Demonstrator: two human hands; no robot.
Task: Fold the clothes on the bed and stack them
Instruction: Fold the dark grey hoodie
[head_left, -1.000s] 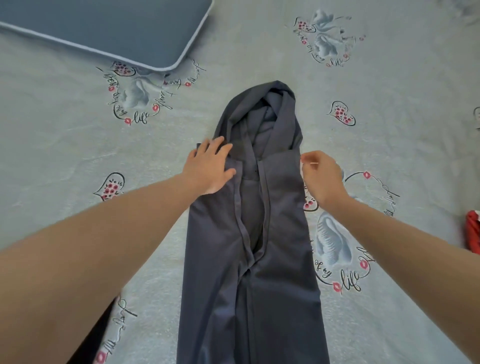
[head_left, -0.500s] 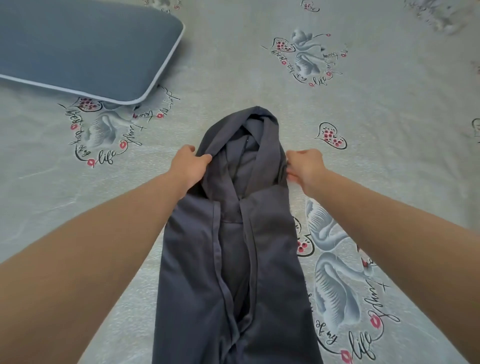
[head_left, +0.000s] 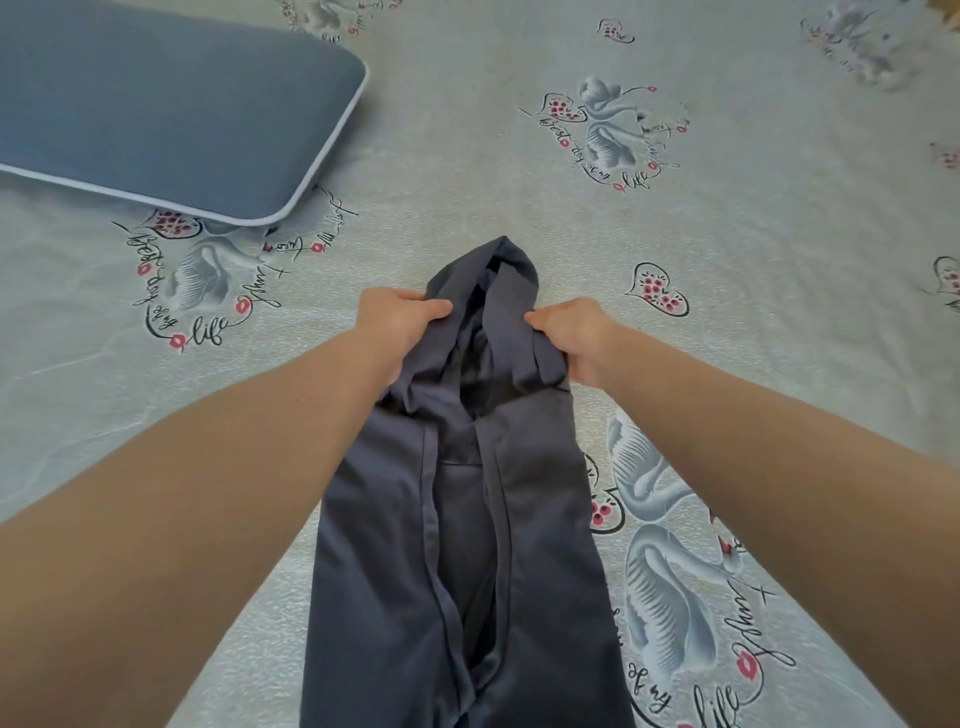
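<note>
The pale bedsheet (head_left: 467, 130) carries swan-and-heart prints with looping script in which "life" and "my" can be read. A dark grey hooded garment (head_left: 457, 545) lies lengthwise on it, its sides folded inward. The left hand (head_left: 397, 325) and right hand (head_left: 571, 332) each clutch one side of its hood (head_left: 506, 275), well apart from a blue pillow (head_left: 156, 104).

dark garment (head_left: 467, 545) cut off below, pillow (head_left: 156, 104) cropped at left
</note>
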